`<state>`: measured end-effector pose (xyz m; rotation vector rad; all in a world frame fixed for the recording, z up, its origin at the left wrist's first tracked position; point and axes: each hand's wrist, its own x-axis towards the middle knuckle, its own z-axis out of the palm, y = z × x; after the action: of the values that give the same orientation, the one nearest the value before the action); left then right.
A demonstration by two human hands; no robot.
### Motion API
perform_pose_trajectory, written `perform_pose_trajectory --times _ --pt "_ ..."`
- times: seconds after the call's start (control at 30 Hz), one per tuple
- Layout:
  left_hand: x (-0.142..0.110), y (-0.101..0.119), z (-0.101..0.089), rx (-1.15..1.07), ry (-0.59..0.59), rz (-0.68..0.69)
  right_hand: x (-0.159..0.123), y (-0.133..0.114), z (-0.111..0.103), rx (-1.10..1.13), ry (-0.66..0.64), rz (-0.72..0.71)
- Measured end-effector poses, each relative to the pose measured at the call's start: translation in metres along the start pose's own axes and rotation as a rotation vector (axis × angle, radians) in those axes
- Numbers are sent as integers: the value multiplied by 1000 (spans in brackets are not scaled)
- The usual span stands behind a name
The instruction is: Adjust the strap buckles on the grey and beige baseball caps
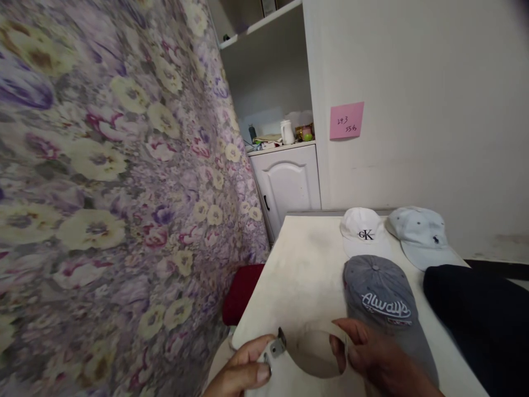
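At the bottom of the view, a light cream cap (306,380) is held with its back opening facing up. My left hand (243,369) pinches its left edge beside a metal strap buckle (276,348). On the other side my right hand (372,353), slightly blurred, grips the right edge of the opening between thumb and fingers. The cap's lower part runs out of the frame. Close to my right hand lies a grey cap (376,281) with "Always" lettering. Behind it sit a white cap (361,226) marked CK and a pale blue cap (419,229).
The caps rest on a white table (306,264). A dark cloth-like thing (475,309) lies at the right. Floral curtain (124,193) hangs along the left, with a dark red seat or cushion (243,292) by the table. A white cabinet (287,176) stands behind.
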<state>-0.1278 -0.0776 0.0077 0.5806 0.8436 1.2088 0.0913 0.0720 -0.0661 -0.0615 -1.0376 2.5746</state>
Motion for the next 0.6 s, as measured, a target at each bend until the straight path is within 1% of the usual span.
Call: perform_pose_trajectory --times 0.1,0.2,0.33,0.43,0.5,0.6 --pt "0 0 -7 18 24 -26 1 0 -7 -48 -28 60" --pt "-1 -3 -10 23 34 -32 5 2 -7 -101 -60 108" --pt "-5 -7 -12 -6 19 -14 12 7 -1 -28 -83 94" --pt "-7 -8 -13 16 1 -28 14 11 0 -1 -89 96" --pt "-6 -7 -13 29 -31 -50 14 13 -4 -3 -103 109" --pt "-3 -6 -13 24 -52 -49 14 17 -18 -30 -127 131"
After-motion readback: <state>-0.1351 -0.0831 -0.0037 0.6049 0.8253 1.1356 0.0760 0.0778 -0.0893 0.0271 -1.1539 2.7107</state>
